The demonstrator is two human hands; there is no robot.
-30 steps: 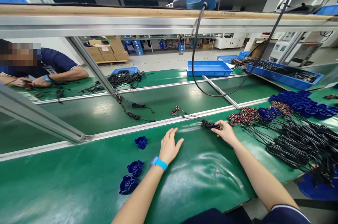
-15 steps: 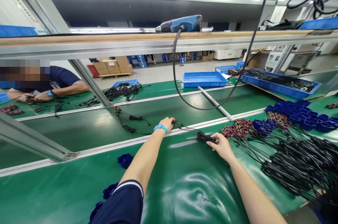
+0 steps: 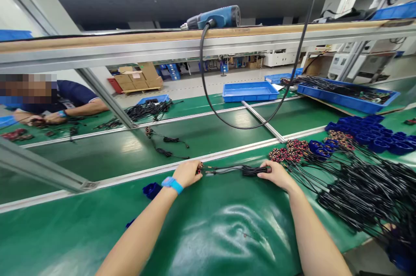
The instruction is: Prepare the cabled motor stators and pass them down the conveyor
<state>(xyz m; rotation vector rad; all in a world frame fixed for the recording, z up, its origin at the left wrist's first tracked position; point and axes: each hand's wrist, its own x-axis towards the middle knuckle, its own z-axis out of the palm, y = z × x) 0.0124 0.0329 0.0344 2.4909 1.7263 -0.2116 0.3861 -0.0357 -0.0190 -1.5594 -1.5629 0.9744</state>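
My left hand (image 3: 189,173), with a blue wristband, is closed on the small red-and-copper coil end of a cable assembly; the fingers hide most of that end. Thin dark wires run from it to the right into a bundled black cable (image 3: 251,170). My right hand (image 3: 276,174) pinches the right end of that bundle between thumb and fingers. The assembly is stretched level between both hands, just over the green mat (image 3: 227,219). A dark blue plastic cup (image 3: 151,190) sits left of my left hand, and part of another shows by my forearm.
To the right lie red-and-copper coils (image 3: 289,151), a heap of black cables (image 3: 360,189) and many blue cups (image 3: 370,133). Two cable assemblies (image 3: 164,152) rest on the sunken green strip ahead. A heat gun (image 3: 214,18) lies on the shelf, its cord (image 3: 227,124) hanging down. A co-worker (image 3: 71,100) sits across.
My left hand has drawn back toward me and left with the coil end, pulling the wires straighter. My right hand keeps the bundle, moved slightly. The head view has shifted a little.
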